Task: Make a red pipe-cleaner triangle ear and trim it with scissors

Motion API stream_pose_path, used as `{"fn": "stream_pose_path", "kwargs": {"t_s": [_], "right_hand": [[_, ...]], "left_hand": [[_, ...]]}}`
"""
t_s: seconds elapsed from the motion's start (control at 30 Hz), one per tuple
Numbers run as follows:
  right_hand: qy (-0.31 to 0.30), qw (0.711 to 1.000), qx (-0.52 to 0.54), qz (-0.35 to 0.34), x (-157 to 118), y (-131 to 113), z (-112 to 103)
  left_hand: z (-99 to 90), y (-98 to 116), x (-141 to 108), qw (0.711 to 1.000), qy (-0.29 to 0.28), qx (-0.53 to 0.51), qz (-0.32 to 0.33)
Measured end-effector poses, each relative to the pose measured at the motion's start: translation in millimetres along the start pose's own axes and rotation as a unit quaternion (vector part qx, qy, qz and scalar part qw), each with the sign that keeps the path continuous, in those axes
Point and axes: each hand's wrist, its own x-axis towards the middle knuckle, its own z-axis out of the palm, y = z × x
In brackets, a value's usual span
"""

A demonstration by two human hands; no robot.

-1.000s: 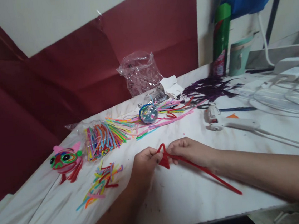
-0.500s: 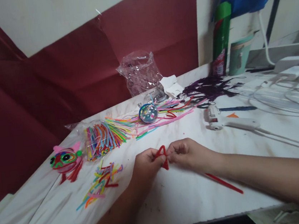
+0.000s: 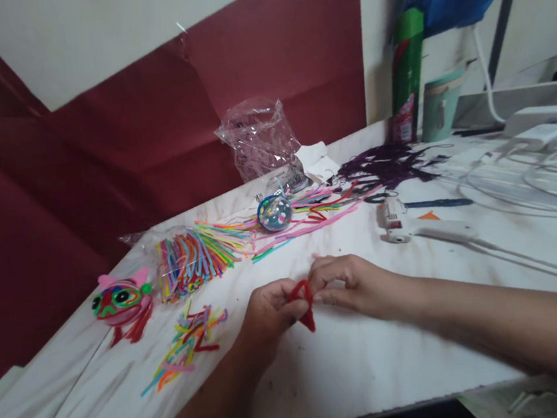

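A red pipe cleaner [image 3: 309, 318], bent into a small pointed loop, is held just above the table in front of me. Between thumb and fingers, my left hand [image 3: 275, 306] pinches its left side. My right hand [image 3: 340, 284] closes with thumb and fingertips on its right edge. Whatever lies inside the right fingers is mostly hidden. To the left of my hands lies a pile of short cut pipe cleaners [image 3: 186, 347] in mixed colours.
A decorated figure [image 3: 121, 307] with big eyes stands far left, beside bundled pipe cleaners [image 3: 188, 259] in clear plastic. Behind my hands sits a clear ball [image 3: 275, 213] with coloured dots. A white glue gun [image 3: 436, 228] with its cord, purple strands [image 3: 384, 167] and cables [image 3: 531, 180] occupy the right.
The long red tail that stuck out beneath my right forearm is no longer visible there. The bent loop has tilted and looks narrower, with both hands still at it.
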Motion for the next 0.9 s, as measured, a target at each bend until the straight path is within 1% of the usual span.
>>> {"fn": "stream_pose_path", "kwargs": {"t_s": [0.03, 0.07, 0.1, 0.17, 0.2, 0.23, 0.3, 0.33, 0.4, 0.5, 0.57, 0.6, 0.67, 0.77, 0.83, 0.9], "right_hand": [[0.006, 0.999, -0.023, -0.042, 0, 0, -2], [0.026, 0.996, -0.047, -0.076, 0, 0, -3], [0.062, 0.991, -0.072, -0.099, 0, -1, -4], [0.151, 0.977, -0.107, -0.108, -1, -3, -4], [0.181, 0.971, -0.116, -0.101, -2, -4, -3], [0.193, 0.970, -0.119, -0.091, -3, -6, -1], [0.182, 0.975, -0.113, -0.065, -4, -9, 4], [0.169, 0.979, -0.106, -0.050, -5, -10, 8], [0.153, 0.984, -0.092, -0.018, -8, -11, 14], [0.146, 0.985, -0.095, 0.015, -11, -11, 21], [0.144, 0.983, -0.117, 0.010, -12, -11, 23], [0.143, 0.981, -0.128, 0.002, -12, -11, 23], [0.142, 0.979, -0.144, -0.015, -13, -11, 24], [0.149, 0.977, -0.145, -0.037, -13, -11, 25], [0.156, 0.977, -0.135, -0.051, -14, -11, 25], [0.163, 0.977, -0.127, -0.059, -14, -10, 26]], "left_hand": [[0.5, 0, -1, 1.000, -0.012, -0.008, 0.002], [1.1, 1, -2, 1.000, -0.011, -0.009, 0.011], [1.7, 2, -3, 1.000, 0.002, -0.001, 0.026], [2.9, 4, -4, 0.996, 0.054, 0.033, 0.068], [3.6, 5, -4, 0.991, 0.083, 0.061, 0.091], [4.2, 6, -5, 0.982, 0.110, 0.098, 0.115], [5.7, 8, -6, 0.955, 0.143, 0.197, 0.171], [6.6, 9, -7, 0.935, 0.148, 0.250, 0.203], [8.5, 8, -8, 0.892, 0.139, 0.340, 0.263], [10.7, 5, -9, 0.841, 0.117, 0.413, 0.329], [11.4, 3, -8, 0.815, 0.104, 0.448, 0.354], [11.6, 3, -8, 0.806, 0.098, 0.459, 0.360], [11.8, 2, -8, 0.798, 0.087, 0.469, 0.369], [11.9, 2, -8, 0.803, 0.092, 0.465, 0.361], [11.4, 3, -8, 0.817, 0.106, 0.450, 0.345], [10.2, 5, -7, 0.842, 0.113, 0.423, 0.316]]}}
